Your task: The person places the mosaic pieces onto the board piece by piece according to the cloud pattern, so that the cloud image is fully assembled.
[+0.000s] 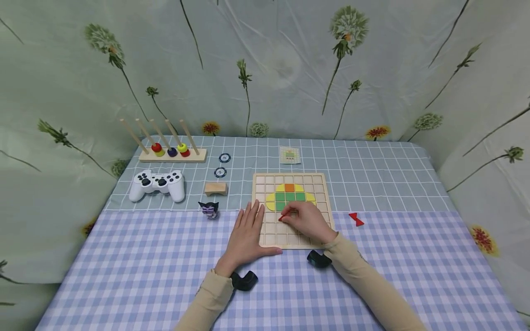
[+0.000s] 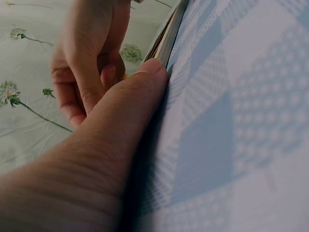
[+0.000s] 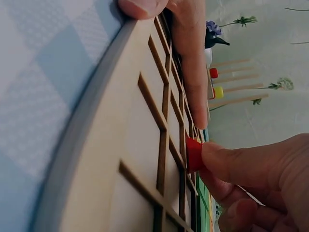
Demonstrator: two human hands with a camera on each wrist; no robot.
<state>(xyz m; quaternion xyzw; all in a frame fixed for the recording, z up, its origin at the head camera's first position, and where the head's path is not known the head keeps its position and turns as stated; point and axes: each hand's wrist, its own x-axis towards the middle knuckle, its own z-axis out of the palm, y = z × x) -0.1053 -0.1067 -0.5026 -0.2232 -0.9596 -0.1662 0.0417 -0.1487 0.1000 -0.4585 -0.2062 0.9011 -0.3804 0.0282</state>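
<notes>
A wooden grid board (image 1: 268,239) lies in front of me. Green square tiles (image 1: 290,196) fill its upper middle, with yellow pieces (image 1: 270,205) around them and an orange square (image 1: 289,187) at the top. With thumb and forefinger, my right hand (image 1: 307,221) pinches a small red piece (image 3: 194,154) over the cells just below the green tiles. My left hand (image 1: 245,236) spreads flat at the board's lower left corner, fingers along the left side. Its thumb (image 2: 140,79) runs along the near edge. Two red triangles (image 1: 356,219) lie right of the board.
A patterned card (image 1: 290,155) lies behind the board. Leftward are a wooden block (image 1: 216,188), a small dark figurine (image 1: 209,210), two round chips (image 1: 220,172), a white game controller (image 1: 157,184) and a peg stand (image 1: 149,157) with coloured beads. Black wrist devices (image 1: 319,259) sit at both wrists.
</notes>
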